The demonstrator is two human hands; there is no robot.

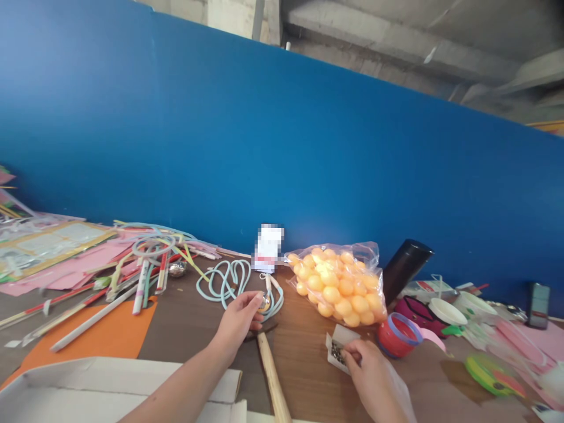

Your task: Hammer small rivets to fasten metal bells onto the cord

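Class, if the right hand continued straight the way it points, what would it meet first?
The right hand would likely meet the small metal pieces in the white box; its fingertips seem to touch them, though depth is unclear.

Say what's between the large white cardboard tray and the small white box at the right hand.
A pale wooden stick, with brown tabletop either side, separates tray from small box in the head view.
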